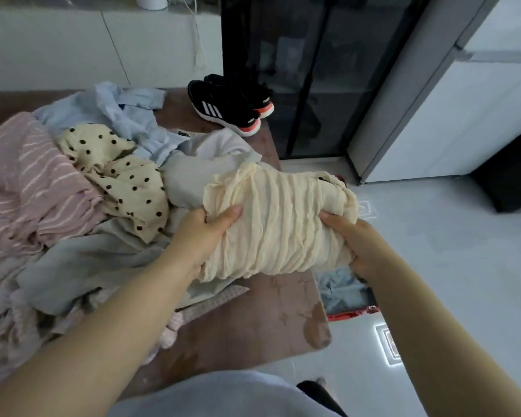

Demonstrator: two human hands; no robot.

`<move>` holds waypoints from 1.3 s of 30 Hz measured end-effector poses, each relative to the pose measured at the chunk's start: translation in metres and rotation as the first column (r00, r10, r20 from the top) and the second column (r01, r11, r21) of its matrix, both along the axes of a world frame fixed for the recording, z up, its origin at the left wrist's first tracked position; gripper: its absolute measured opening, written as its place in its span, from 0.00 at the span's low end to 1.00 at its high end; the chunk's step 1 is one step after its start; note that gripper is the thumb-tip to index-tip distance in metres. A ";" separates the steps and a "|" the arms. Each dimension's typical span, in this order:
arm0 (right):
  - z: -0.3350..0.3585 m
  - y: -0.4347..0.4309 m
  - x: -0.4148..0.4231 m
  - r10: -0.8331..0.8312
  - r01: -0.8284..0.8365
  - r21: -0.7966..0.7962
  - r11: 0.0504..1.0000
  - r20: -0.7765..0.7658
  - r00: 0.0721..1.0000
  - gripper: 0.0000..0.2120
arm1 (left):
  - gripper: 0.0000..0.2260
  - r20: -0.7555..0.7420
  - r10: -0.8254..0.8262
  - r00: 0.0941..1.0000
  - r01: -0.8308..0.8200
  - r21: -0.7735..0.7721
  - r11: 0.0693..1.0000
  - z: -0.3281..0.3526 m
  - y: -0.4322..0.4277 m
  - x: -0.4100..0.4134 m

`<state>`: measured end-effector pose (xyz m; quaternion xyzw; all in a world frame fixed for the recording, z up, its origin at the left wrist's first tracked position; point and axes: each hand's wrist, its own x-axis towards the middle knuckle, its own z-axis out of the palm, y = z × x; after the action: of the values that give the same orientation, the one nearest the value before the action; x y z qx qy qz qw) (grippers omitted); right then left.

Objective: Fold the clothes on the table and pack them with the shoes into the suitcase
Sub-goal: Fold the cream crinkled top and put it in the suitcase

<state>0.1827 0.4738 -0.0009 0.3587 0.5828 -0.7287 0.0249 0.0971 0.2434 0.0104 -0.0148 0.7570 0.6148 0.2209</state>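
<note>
Cream crinkled garment (278, 224), folded bundle: left hand (206, 233) curled round its 9 o'clock end, right hand (355, 239) clamped on its 3 o'clock end. Black sneakers (229, 105) lie beyond, at 12 o'clock.

Your brown table (253, 326) carries: loose clothes heap (73, 206), left side; black sneakers (226, 106), far corner.

Cream garment (277, 218), folded into a crinkled bundle, gripped at its left end by the left hand (205, 233) and at its right end by the right hand (358, 239). Beneath it: brown counter (253, 320). Left of it: heaped polka-dot garment (118, 179), pink striped garment (21, 188) and grey garment (187, 179). Behind it: black shoes (229, 106). Below its right end: red-edged suitcase (354, 313) on the floor, pale blue cloth inside.
</note>
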 end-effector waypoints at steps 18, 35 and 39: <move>-0.086 0.299 0.099 -0.092 0.078 0.073 0.994 0.219 0.971 0.46 | 0.25 0.240 -0.019 0.971 0.061 -0.170 0.983 -0.134 0.328 0.073; -0.479 0.344 -0.074 0.315 -0.345 0.008 0.938 0.388 0.866 0.12 | 0.19 0.370 0.085 0.925 0.074 -0.395 0.916 -0.524 0.366 -0.050; -0.612 0.347 -0.106 0.346 -0.400 0.049 0.915 0.415 0.842 0.11 | 0.18 0.342 0.169 0.924 -0.026 -0.384 0.923 -0.644 0.365 -0.081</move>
<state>0.0770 0.8205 -0.6128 0.3793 0.6717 -0.5808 0.2600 0.0161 0.6089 -0.6333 -0.2099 0.8030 0.4565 0.3206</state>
